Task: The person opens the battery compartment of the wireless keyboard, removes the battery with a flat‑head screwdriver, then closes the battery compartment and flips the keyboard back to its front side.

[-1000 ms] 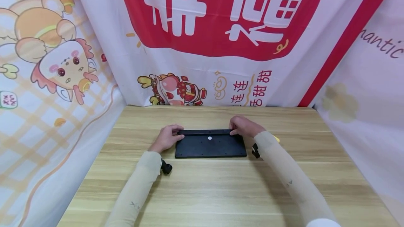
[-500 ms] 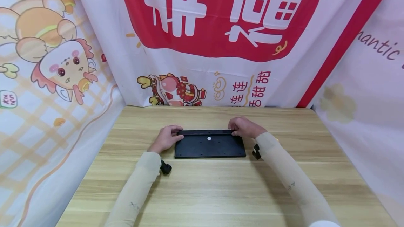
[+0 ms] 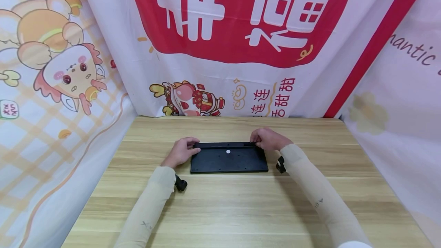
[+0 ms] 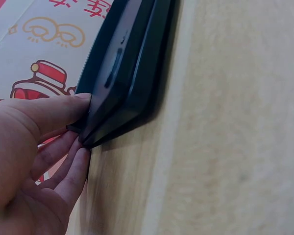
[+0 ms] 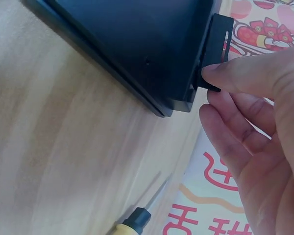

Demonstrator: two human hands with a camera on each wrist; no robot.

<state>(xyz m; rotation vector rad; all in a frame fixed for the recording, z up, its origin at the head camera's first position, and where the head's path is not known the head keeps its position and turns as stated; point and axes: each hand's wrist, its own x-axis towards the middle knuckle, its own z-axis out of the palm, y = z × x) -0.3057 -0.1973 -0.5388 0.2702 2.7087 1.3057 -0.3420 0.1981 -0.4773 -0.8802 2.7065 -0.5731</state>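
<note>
A black keyboard [image 3: 229, 162] lies face down on the table, its raised rear ridge toward the back wall. At the ridge's left end, my left hand [image 3: 179, 151] pinches the keyboard's corner between thumb and fingers, as the left wrist view also shows. My right hand [image 3: 271, 140] is at the ridge's other end. In the right wrist view its thumb and fingers pinch a thin black battery cover [image 5: 216, 39] that stands tilted out from the ridge. Whether the cover is fully loose cannot be told. The underside carries a small round white sticker [image 3: 228, 151].
A screwdriver [image 5: 132, 223] with a yellow and black handle lies on the table near the right hand; the right sleeve hides it in the head view. Printed cloth [image 3: 220, 56] hangs along the table's back edge. Each wrist wears a small black camera [image 3: 180, 183].
My right hand has shifted slightly right, its thumb drawing back from the keyboard's ridge, and a dark gap now shows there. The left hand stays put. The screwdriver's yellow tip has vanished behind the right sleeve.
</note>
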